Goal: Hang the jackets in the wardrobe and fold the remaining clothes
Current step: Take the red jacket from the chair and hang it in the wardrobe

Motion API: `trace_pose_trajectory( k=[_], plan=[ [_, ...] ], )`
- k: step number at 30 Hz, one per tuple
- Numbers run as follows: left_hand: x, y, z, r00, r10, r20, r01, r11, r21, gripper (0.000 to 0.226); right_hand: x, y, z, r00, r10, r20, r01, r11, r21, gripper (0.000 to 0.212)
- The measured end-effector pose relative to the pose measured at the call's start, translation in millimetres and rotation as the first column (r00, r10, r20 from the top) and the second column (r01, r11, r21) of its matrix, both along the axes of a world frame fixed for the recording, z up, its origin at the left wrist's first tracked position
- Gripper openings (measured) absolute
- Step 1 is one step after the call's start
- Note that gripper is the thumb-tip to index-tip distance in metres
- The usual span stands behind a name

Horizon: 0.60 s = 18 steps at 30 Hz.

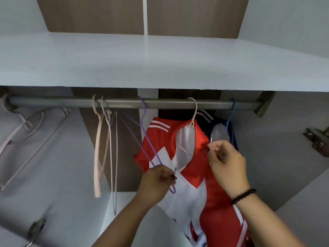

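While the red-and-white jacket (194, 168) hangs from the rail (160, 102) beside a navy one (231, 134), the left hand (156, 184) pinches its white front and the right hand (226, 161) its collar.

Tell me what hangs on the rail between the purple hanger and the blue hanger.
In the head view, the red and white jacket hangs there on a cream hanger; a dark jacket sits under the blue hanger, right of the purple hanger.

The person's forearms are showing bare, with no sleeves reaching into view. The right hand (226, 161) is wearing a bracelet (243, 196) of dark round beads at the wrist. Fingernails on the left hand (156, 182) are wearing dark polish.
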State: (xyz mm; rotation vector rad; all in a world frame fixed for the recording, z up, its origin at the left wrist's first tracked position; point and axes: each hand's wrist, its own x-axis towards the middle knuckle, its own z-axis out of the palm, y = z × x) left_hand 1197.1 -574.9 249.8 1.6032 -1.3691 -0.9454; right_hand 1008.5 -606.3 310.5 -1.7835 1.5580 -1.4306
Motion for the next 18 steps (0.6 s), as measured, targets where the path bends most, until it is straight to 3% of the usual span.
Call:
trace_pose_trajectory(
  k=[2,5,8,12,15,18],
  plan=[
    [-13.2,-8.2,13.8,0.997,-0.024,-0.077,0.023,1.000,-0.019,0.017,-13.2,-8.8,-1.1,0.980,-0.067,-0.187,0.045,0.992,-0.121,0.019],
    [-33.1,-23.8,29.2,0.994,-0.065,-0.086,0.063,0.998,-0.021,0.021,-18.7,-12.7,-20.6,0.924,-0.017,-0.382,0.025,1.000,0.015,0.010],
    [-48.4,-38.5,38.8,0.995,-0.090,-0.045,0.089,0.996,-0.023,0.031,-16.1,-1.9,-41.9,0.931,0.058,-0.360,-0.032,0.996,0.080,0.017],
    [-60.9,-52.7,42.0,0.997,-0.056,0.060,0.060,0.996,-0.067,0.014,-5.2,16.3,-54.5,0.953,0.148,-0.266,-0.122,0.986,0.113,0.019],
    [-67.4,-59.6,44.3,0.996,-0.041,0.074,0.047,0.996,-0.073,0.021,6.0,27.4,-52.4,0.975,0.158,-0.155,-0.126,0.972,0.197,0.028],
    [-72.7,-66.5,51.0,0.983,-0.045,0.175,0.064,0.993,-0.103,0.015,11.3,32.7,-48.0,0.940,0.258,-0.221,-0.194,0.941,0.276,0.032]
  ],
)
